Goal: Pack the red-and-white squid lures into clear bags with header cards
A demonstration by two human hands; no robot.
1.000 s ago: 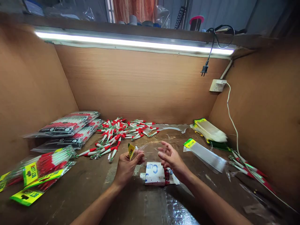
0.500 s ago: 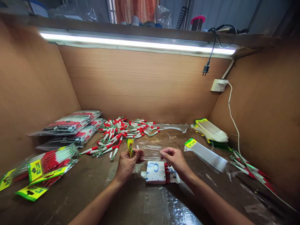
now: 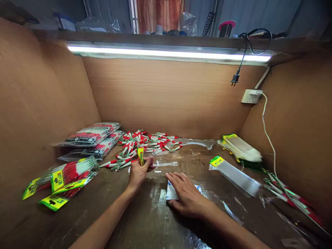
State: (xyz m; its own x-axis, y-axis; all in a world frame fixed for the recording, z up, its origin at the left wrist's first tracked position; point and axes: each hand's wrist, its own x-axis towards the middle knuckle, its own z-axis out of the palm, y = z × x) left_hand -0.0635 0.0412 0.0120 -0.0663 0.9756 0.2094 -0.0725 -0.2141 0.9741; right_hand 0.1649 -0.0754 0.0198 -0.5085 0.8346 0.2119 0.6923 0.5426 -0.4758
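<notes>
My left hand [image 3: 138, 173] is closed around a clear plastic bag [image 3: 166, 164] by its yellow header card, which reads "LURE". The bag's narrow transparent body sticks out to the right of my fingers. My right hand [image 3: 185, 193] lies over a white box with blue print [image 3: 171, 192], fingers stretched out across its top and thumb at the near side. Most of the box is hidden under the palm. Beyond my left hand is a loose heap of red and white fishing lures [image 3: 135, 141] with green tinsel ends.
At left lie filled lure packets [image 3: 70, 176] with yellow cards, and behind them stacked clear bags [image 3: 90, 138]. On the right are flat header bags [image 3: 236, 176], another bag stack [image 3: 241, 148], and several lures beside a white cable [image 3: 269, 138]. A black plug [image 3: 235, 79] dangles above.
My right hand has let go of the clear bag and come down over the white box. My left hand still holds the bag by its header. The view has shifted slightly left.
</notes>
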